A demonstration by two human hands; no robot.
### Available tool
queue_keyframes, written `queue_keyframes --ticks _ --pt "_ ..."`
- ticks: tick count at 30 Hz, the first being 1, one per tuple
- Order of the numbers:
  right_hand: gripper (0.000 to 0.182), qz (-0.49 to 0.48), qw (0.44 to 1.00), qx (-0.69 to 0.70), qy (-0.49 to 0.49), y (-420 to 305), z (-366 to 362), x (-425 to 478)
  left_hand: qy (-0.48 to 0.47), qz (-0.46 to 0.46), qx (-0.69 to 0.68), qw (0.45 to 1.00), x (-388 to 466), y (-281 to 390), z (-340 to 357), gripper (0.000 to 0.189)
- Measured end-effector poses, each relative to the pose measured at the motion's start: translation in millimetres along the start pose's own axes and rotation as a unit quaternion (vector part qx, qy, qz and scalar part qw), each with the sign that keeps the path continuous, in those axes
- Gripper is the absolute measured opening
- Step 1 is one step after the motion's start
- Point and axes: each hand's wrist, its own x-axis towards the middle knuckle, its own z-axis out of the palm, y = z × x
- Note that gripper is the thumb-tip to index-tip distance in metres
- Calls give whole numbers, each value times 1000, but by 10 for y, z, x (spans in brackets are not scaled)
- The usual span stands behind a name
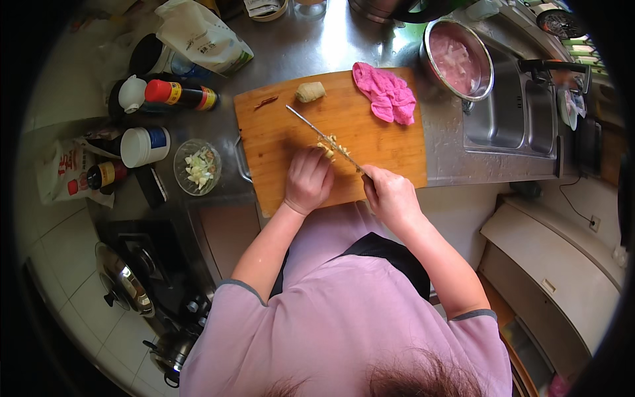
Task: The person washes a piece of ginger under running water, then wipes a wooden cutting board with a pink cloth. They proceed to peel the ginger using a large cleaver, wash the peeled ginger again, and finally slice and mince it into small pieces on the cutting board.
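Observation:
My right hand [392,191] grips the handle of a kitchen knife [317,131]. Its blade, seen nearly edge-on, slants up and left across the wooden cutting board [278,131]. Beneath and beside the blade lie small pale yellow chopped pieces [339,147], perhaps ginger or garlic. The curled fingers of my left hand [308,181] press on some of these pieces just left of the knife; the fingertips are partly hidden. A knob of ginger [310,92] and a dark reddish dried strip [266,102] rest near the board's far edge.
A pink cloth [384,94] covers the board's far right corner. Left stands a glass bowl [197,167] of chopped pale vegetable, near a white tub [144,147] and a red-capped sauce bottle [182,95]. A metal bowl [456,59] of pinkish liquid with pieces stands beside the sink [501,116].

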Motion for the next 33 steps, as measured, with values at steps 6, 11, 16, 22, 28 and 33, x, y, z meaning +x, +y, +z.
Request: queue_keyframes --ticks 6,11,16,22,28,33 --pt "21 -7 1000 -7 -4 20 -26 -76 -13 -41 18 999 -1 75 40 26" --pt "22 -11 1000 -26 -12 23 -60 -135 10 -10 23 1000 -37 -37 70 19" --pt "18 -2 998 -54 -33 -7 -77 -197 8 17 34 999 -36 -77 29 20" --pt "17 19 994 -79 -74 -90 -48 -125 15 18 15 1000 -48 -113 51 17" --pt "24 16 997 -62 -42 -18 177 112 4 8 15 1000 -12 -97 46 18" --pt "21 -13 999 -35 -8 33 20 -18 -6 21 31 999 -89 -135 42 18"
